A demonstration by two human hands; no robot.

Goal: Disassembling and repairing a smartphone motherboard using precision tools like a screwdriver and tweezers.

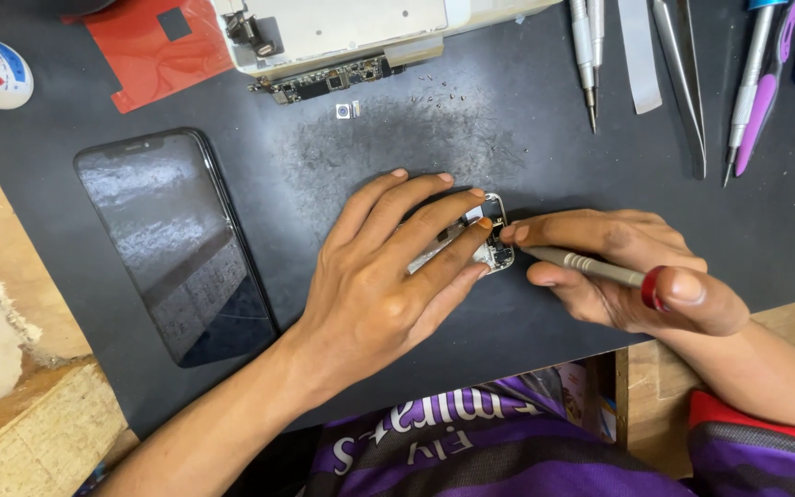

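Dark work mat (545, 147) over a wooden table (11, 368), far edge lined with tools. Left, a black phone screen (172, 244) lying flat. Centre, an opened phone frame (492, 241) pinned under the left hand (384, 276), fingers spread flat, clamped on nothing. Right hand (618, 267) closed around a slim screwdriver (591, 267), tip at the frame's inner parts. Tiny loose screws (439, 92) scattered far off: stripping seemingly well along, unfinished.

A wooden desk (11, 423) carries a big black mat (545, 147). On the mat, a dark phone (175, 244) lies left. Tools (674, 74) lie at the mat's top right, tiny screws (434, 92) at its top middle.
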